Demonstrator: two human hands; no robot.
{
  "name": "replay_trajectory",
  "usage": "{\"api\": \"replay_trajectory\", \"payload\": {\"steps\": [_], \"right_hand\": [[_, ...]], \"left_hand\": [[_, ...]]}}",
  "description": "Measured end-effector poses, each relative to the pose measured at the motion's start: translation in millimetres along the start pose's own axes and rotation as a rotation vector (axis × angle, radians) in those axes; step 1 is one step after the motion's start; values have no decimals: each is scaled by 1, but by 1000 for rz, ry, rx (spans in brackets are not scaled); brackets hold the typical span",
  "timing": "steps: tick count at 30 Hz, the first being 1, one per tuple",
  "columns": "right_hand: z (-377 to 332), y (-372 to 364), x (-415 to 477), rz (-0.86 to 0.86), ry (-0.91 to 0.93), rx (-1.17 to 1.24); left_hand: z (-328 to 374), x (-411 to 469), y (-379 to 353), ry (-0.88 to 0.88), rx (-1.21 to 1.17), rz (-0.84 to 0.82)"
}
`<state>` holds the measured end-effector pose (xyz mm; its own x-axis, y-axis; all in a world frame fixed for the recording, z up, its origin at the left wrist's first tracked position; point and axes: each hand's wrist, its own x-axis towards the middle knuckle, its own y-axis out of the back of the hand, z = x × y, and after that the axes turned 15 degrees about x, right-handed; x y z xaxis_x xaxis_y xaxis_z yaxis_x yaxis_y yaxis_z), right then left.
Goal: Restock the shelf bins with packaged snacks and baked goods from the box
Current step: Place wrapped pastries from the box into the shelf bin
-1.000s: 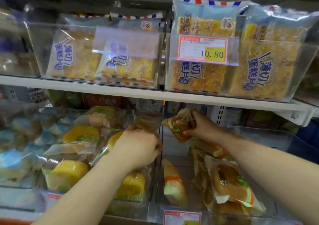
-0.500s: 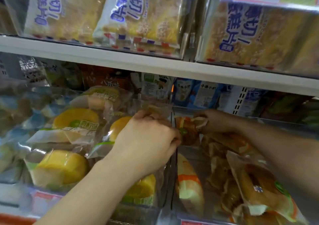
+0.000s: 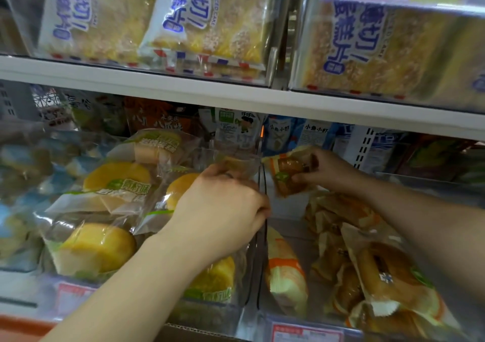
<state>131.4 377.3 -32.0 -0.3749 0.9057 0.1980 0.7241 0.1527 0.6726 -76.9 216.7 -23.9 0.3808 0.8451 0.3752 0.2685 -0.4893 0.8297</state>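
Bun packet [image 3: 287, 173] shifted, "SLICED CAKE" bags [image 3: 210, 24] above

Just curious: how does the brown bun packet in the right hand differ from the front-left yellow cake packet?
The brown bun packet is gripped by the right hand; the yellow cake packet lies unheld. The bun's wrapper has orange trim, the cake's green. Both are plastic-wrapped.

Wrapped brown bun [image 3: 288, 173], above right bin [image 3: 288, 207]
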Motion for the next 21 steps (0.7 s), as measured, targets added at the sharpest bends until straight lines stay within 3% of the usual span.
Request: {"api": "replay_trajectory", "payload": {"steps": [3, 10, 13, 15, 21], "right_hand": [[3, 13, -1, -110, -9, -292], [-9, -15, 17, -203, 48, -618], [-1, -31, 15, -372, -87, -612], [6, -38, 13, -426, -78, -669], [-1, 9, -10, -215, -15, -473]], "left_hand": [[-1, 1, -3, -6, -15, 28], [0, 3, -4, 38, -8, 54], [-1, 2, -9, 21, -16, 85], [-1, 2, -11, 19, -3, 109], [-3, 0, 0, 6, -19, -8]]}}
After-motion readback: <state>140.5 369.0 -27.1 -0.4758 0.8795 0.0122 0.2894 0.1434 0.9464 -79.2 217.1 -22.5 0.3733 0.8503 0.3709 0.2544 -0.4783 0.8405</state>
